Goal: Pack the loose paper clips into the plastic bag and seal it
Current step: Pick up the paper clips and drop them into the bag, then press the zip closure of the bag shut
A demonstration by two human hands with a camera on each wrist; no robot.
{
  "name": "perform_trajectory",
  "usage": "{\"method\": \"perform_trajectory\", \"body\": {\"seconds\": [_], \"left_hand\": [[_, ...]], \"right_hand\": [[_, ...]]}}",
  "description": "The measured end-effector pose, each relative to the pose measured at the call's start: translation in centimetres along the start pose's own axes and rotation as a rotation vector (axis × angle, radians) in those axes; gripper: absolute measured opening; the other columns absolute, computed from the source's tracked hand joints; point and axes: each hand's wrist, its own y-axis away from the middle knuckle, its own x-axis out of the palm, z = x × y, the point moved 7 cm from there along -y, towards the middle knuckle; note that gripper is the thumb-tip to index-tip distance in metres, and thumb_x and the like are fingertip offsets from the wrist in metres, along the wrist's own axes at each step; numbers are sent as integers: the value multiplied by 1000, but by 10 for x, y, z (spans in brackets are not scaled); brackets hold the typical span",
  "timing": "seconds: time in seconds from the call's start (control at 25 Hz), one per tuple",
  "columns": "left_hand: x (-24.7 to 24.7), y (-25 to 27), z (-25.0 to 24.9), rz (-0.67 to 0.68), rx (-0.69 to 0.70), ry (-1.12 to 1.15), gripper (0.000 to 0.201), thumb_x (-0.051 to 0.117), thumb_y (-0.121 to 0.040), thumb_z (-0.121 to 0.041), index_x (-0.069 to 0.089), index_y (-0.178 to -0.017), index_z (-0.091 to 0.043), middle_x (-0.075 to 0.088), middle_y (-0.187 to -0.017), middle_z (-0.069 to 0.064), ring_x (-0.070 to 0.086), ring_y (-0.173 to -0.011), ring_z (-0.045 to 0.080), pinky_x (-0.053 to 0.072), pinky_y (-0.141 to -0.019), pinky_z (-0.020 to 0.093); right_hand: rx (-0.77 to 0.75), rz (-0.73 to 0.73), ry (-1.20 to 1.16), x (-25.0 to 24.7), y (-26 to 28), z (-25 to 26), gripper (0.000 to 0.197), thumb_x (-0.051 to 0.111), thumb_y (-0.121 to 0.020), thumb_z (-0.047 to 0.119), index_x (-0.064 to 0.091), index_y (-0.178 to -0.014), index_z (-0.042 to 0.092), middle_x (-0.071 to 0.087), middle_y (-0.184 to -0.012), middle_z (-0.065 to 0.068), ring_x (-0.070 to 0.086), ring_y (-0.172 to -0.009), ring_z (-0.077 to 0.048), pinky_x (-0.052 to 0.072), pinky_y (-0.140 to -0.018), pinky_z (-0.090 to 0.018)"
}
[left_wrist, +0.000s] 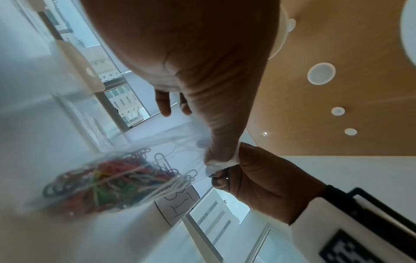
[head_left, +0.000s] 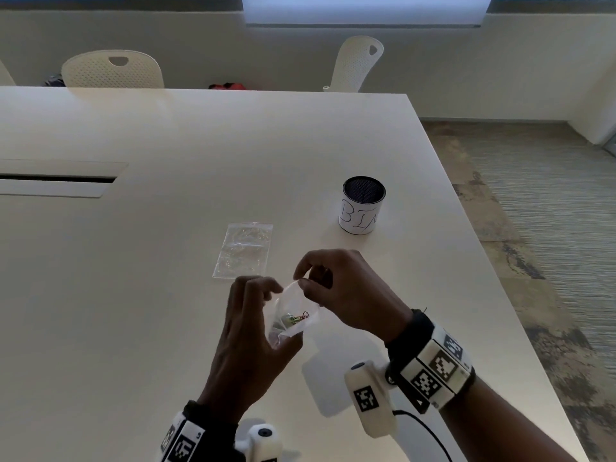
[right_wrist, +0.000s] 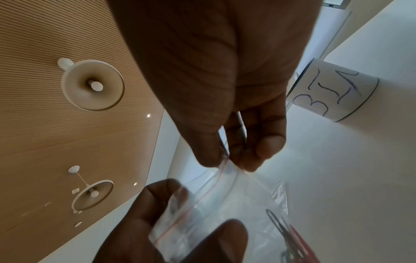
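A small clear zip bag hangs in the air above the table, held by both hands. Coloured paper clips lie bunched at its bottom, and the left wrist view shows them close up as a pile of paper clips. My left hand grips the bag's left side, thumb and fingers around the plastic. My right hand pinches the top corner of the bag's mouth between thumb and forefinger. The red zip line runs between the two hands in the right wrist view, and the mouth looks parted.
A second clear bag lies flat on the white table beyond my hands. A black mesh cup with a paper label reading BIN stands to the far right. The table's right edge drops to carpet. White chairs stand behind the table.
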Motion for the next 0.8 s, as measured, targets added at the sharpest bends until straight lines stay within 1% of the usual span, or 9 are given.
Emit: {"method": "perform_trajectory", "body": {"seconds": [0.08, 0.12, 0.2, 0.36, 0.44, 0.52, 0.6, 0.68, 0.8], "left_hand": [[-9, 2, -4, -39, 3, -74, 45, 82, -76, -40, 43, -98, -33, 49, -95, -11, 50, -86, 8, 44, -71, 20], [-14, 3, -7, -61, 12, -94, 39, 77, -78, -47, 43, -92, -32, 51, -89, -12, 49, -80, 10, 43, -68, 20], [-21, 5, -14, -100, 33, -104, 33, 72, -83, -52, 51, -82, -26, 56, -81, -13, 50, -76, 8, 43, -69, 17], [-26, 9, -19, -86, 62, -104, 27, 69, -89, -48, 71, -84, -22, 68, -86, -17, 59, -95, -1, 48, -77, 24], [-28, 10, -20, -75, 54, -95, 25, 69, -89, -47, 74, -85, -23, 70, -88, -17, 60, -98, -3, 49, -77, 24], [-31, 11, -24, -68, 52, -87, 25, 70, -89, -47, 76, -85, -23, 71, -87, -17, 61, -97, -3, 48, -77, 22], [-36, 10, -27, -67, 39, -73, 22, 79, -90, -43, 77, -83, -22, 72, -85, -17, 64, -91, 2, 49, -74, 22], [-44, 7, -28, -76, 9, -46, 11, 85, -84, -31, 78, -81, -22, 72, -83, -17, 68, -84, 8, 50, -72, 21], [-51, 1, -32, -73, -45, 48, 8, 84, -81, -24, 77, -79, -23, 72, -81, -19, 71, -82, 4, 46, -71, 6]], "right_hand": [[13, -5, -28, 0, -5, -2, 5, 71, -94, 17, 76, -96, 17, 73, -69, 0, 70, -60, -13, 60, -60, -31], [19, -6, -45, 0, -6, -3, 6, 70, -94, 16, 76, -94, 15, 73, -68, 0, 70, -58, -12, 61, -59, -30], [31, -4, -75, 0, -7, -7, 8, 69, -95, 11, 76, -91, 10, 74, -66, -3, 71, -55, -13, 63, -59, -30], [65, 58, -181, -2, -6, -20, 20, 60, -92, -5, 77, -98, 3, 78, -79, -10, 77, -70, -22, 66, -73, -37], [29, 96, -171, -2, -2, -21, 19, 70, -89, -3, 77, -104, 6, 79, -86, -5, 77, -78, -18, 65, -78, -32], [-17, 90, -167, -3, 3, -20, 15, 80, -87, 7, 79, -101, 10, 79, -87, -2, 75, -79, -18, 64, -79, -32], [-44, 22, -154, -9, 7, -20, 7, 83, -87, 14, 79, -93, 14, 76, -85, 2, 72, -75, -16, 62, -77, -37], [-63, -37, -129, -21, 13, -19, 3, 82, -88, 16, 79, -88, 16, 72, -85, 5, 70, -76, -15, 60, -76, -39], [-106, -5, -123, -37, 29, -13, 4, 77, -92, 16, 75, -89, 15, 73, -97, 8, 72, -89, -13, 61, -84, -32]]}}
